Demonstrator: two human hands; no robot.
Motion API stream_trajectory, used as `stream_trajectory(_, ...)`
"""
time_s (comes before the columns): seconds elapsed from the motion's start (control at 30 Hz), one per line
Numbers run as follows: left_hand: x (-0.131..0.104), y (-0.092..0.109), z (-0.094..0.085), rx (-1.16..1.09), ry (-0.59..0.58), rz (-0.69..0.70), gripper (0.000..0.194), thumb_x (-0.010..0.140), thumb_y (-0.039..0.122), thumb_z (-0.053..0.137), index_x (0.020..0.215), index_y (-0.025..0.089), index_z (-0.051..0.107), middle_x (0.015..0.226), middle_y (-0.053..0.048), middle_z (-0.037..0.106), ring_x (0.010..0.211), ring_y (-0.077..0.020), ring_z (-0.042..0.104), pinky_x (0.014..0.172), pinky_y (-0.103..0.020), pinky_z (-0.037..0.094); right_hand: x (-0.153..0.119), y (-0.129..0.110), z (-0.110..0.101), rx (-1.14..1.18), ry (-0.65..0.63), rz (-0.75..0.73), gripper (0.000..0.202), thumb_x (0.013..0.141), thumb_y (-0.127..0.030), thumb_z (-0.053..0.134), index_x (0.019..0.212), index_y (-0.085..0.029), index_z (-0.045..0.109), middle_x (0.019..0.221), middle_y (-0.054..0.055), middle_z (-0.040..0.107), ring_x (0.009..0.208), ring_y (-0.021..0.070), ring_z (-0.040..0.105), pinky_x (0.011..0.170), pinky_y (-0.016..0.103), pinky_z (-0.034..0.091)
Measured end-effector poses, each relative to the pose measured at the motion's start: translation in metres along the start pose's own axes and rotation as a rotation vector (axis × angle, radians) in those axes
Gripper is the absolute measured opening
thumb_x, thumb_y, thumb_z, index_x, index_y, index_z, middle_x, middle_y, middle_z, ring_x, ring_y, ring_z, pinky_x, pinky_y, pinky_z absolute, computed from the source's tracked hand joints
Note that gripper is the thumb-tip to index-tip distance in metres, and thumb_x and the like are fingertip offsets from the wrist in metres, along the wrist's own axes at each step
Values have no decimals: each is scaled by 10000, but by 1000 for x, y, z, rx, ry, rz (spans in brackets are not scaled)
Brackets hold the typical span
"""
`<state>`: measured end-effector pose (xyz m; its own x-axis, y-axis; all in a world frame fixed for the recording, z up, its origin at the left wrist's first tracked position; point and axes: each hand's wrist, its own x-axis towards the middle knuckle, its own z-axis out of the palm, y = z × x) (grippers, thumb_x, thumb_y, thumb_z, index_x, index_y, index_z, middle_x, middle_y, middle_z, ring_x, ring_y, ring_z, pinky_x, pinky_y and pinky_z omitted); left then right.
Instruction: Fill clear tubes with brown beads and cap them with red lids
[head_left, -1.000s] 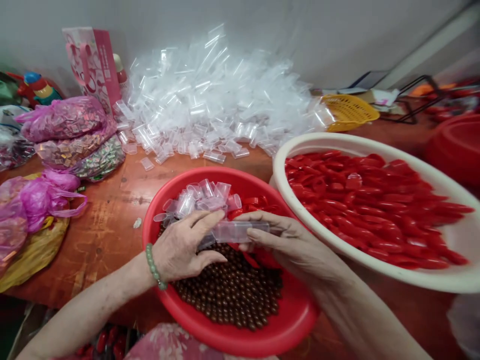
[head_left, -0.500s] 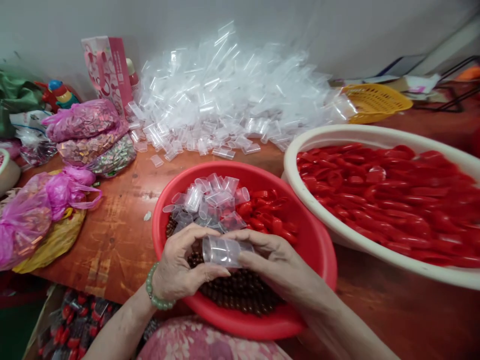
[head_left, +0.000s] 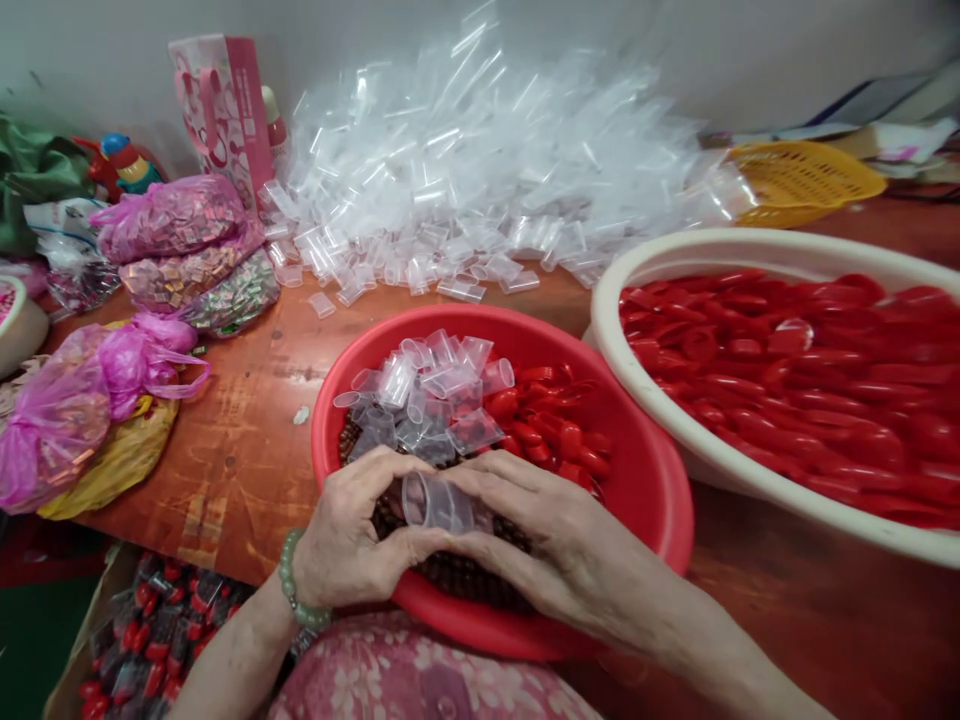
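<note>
Over the red basin (head_left: 679, 510), a clear plastic sleeve (head_left: 435, 502) lies sideways between my two hands, its oval open end facing left. My left hand (head_left: 356, 535), with a green bead bracelet (head_left: 289, 575), pinches the left end between thumb and fingers. Wrapped about the other end is my right hand (head_left: 540, 525), thumb below and fingers above, hiding that part. Beneath the hands are dark brown bead strings (head_left: 476, 582). Loose clear sleeves (head_left: 442, 385) are heaped at the basin's back left, beside glossy red plastic pieces (head_left: 551, 425).
A big white tub (head_left: 611, 330) of red plastic parts touches the basin's right side. Behind is a large pile of clear sleeves (head_left: 480, 190), with a yellow basket (head_left: 810, 180) beside it. Pink bags (head_left: 176, 220) lie left. A box of red-and-clear pieces (head_left: 146, 630) sits below the table edge.
My right hand has closed further over the sleeve, its thumb shifting underneath and covering more of the right end. The sleeve's left opening faces me more. The whole view has shifted slightly.
</note>
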<state>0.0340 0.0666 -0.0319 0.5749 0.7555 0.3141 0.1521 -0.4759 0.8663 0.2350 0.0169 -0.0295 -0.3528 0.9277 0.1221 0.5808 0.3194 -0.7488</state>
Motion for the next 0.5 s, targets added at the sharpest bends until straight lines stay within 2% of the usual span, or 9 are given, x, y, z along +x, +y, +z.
stream_trajectory(0.1, 7, -1, -14, -47, 109, -89, 254, 860, 318, 623, 1054, 159, 583, 886, -50, 660, 739, -142, 627, 673, -249, 506, -14, 7, 4, -99, -1, 82, 207, 940, -320, 513, 1073, -200, 616, 999, 82, 652, 879, 191, 636, 786, 320, 534)
stream_trajectory(0.17, 19, -5, -26, 45, 149, -77, 269, 854, 299, 636, 1075, 158, 576, 908, -48, 658, 745, -137, 621, 697, -252, 502, -22, 12, 10, -166, -43, 121, 234, 939, -303, 517, 1122, -188, 605, 1012, 86, 653, 893, 190, 648, 793, 314, 542)
stream_trajectory(0.23, 37, -13, -34, 262, 81, -8, 302, 814, 340, 681, 1021, 134, 606, 856, -51, 655, 717, -144, 594, 706, -274, 491, -26, 14, 16, -259, -117, 143, 245, 925, -271, 535, 1139, -173, 602, 1030, 99, 653, 904, 200, 659, 783, 319, 550)
stream_trajectory(0.3, 54, -25, -36, 478, 14, 29, 338, 799, 386, 689, 989, 115, 623, 805, -53, 653, 693, -154, 579, 687, -288, 481, -25, 15, 20, -398, -193, 179, 199, 897, -228, 557, 1066, -150, 629, 976, 105, 656, 841, 214, 669, 717, 326, 554)
stream_trajectory(0.4, 73, -43, -29, 686, -106, 23, 407, 805, 405, 674, 1064, 97, 610, 866, -81, 674, 773, -197, 617, 704, -307, 491, -18, 15, 20, -595, -308, 266, 109, 863, -154, 548, 898, -140, 650, 842, 91, 647, 693, 207, 653, 588, 308, 519)
stream_trajectory(0.5, 80, -55, -18, 840, -169, -11, 439, 834, 353, 645, 1186, 105, 561, 1002, -111, 688, 930, -242, 642, 787, -333, 497, -7, 16, 20, -686, -415, 299, 227, 820, -17, 465, 839, -141, 653, 818, 95, 656, 686, 209, 649, 595, 306, 498)
